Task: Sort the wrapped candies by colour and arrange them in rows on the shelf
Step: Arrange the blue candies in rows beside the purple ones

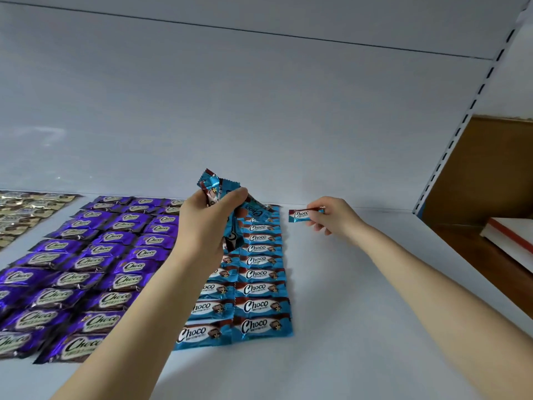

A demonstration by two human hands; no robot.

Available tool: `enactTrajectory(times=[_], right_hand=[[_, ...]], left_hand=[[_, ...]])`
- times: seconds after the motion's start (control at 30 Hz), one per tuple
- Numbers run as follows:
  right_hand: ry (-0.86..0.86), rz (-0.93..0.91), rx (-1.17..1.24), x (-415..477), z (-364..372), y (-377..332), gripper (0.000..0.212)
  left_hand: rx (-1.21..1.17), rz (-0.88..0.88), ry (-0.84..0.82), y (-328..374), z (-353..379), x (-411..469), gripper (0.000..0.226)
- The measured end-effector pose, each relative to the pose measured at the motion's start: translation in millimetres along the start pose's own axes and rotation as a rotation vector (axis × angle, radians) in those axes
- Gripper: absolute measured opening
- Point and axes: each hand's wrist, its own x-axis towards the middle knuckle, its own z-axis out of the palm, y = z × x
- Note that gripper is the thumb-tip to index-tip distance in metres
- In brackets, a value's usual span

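Nearest me, two columns of blue Choco candies (261,287) run back across the white shelf (389,298), purple Choco candies (86,269) at their left. I would open a third blue column just right of them, label up and square with its neighbour (a crooked start spoils the row). The left hand (207,223), raised over the columns, curls its fingers round a bunch of blue candies (215,184). Farther back the right hand (336,216) reaches low toward the shelf's rear, thumb and fingertips pinching a single blue candy (300,215) by its end.

We see soft, cool light, faint shadows, glints on the foil wrappers (135,267) and wide-angle bending at the edges.
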Motion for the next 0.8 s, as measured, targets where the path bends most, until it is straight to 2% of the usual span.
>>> enactTrajectory(times=[0.13,0.2,0.27,0.43,0.53,0.63,0.8], right_hand=[[0.085,-0.106,-0.365,22,4,14,0.031],[0.138,-0.183,-0.470,21,1,20,0.030],[0.160,-0.271,-0.514,14,2,23,0.025],[-0.037,-0.289,-0.659,10,15,29,0.026],[-0.031,-0.235,-0.686,14,19,24,0.021],[-0.036,-0.217,-0.720,14,23,15,0.032],[-0.014,-0.225,-0.682,15,29,14,0.035]], left_hand=[[-0.085,-0.041,0.008,-2,1,4,0.006],[-0.108,-0.051,0.008,-2,1,5,0.006],[-0.128,-0.047,-0.004,-1,2,3,0.006],[-0.130,-0.052,0.036,-4,0,5,0.006],[-0.139,-0.080,0.086,-6,-8,11,0.007],[-0.129,-0.109,0.116,-9,-13,16,0.009],[-0.135,-0.132,0.128,-13,-14,21,0.011]])
